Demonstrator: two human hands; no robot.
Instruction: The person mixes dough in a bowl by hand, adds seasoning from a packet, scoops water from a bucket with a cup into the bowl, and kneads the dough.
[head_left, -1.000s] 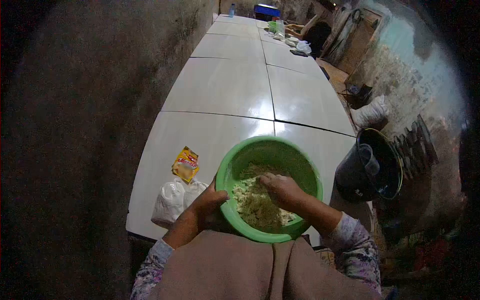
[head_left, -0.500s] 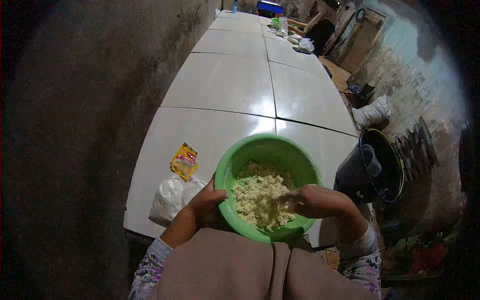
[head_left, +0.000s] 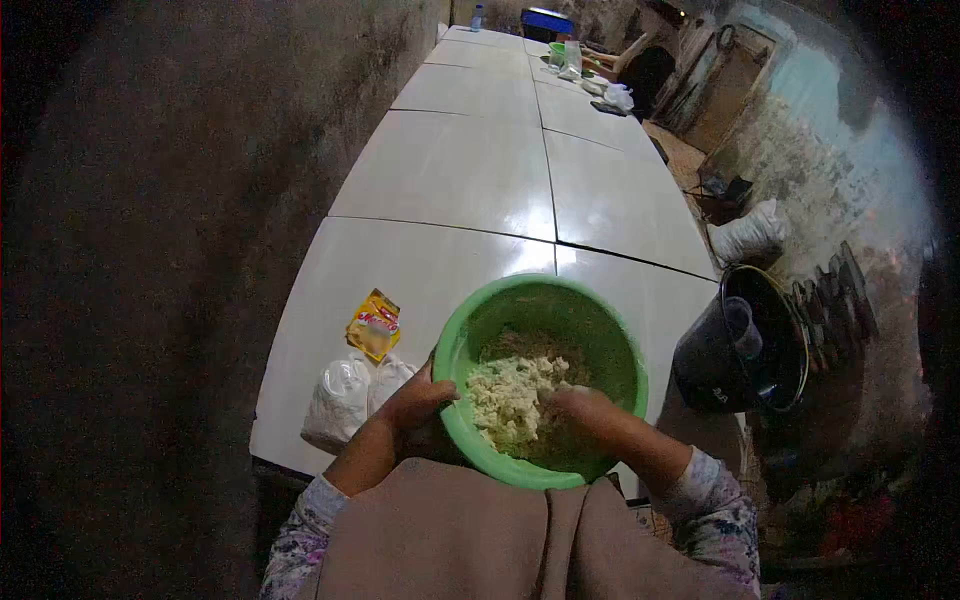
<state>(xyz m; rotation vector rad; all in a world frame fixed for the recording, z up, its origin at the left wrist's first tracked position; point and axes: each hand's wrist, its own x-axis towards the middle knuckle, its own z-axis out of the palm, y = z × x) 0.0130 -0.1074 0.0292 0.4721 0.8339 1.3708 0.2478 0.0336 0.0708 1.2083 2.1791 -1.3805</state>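
Note:
A green bowl [head_left: 470, 310] is tilted slightly toward me at the near end of the tiled table. Pale, crumbly dough [head_left: 510, 395] lies in its lower left part. My left hand [head_left: 415, 400] grips the bowl's left rim, thumb over the edge and fingers hidden beneath the outside. Inside the bowl, my right hand [head_left: 582, 415] presses against the right side of the dough. Blur and the dough hide its fingers, so whether they are closed does not show.
Left of the bowl are a yellow sachet [head_left: 375, 325] and clear plastic bags of white powder [head_left: 340, 400]. A black bucket [head_left: 705, 355] with a clear container inside stands at the right. A green container [head_left: 556, 55] and plastic bags [head_left: 618, 97] sit at the table's far end.
My right hand has moved left and slightly down into the dough, which is bunched more to the left. My left hand keeps its hold on the rim.

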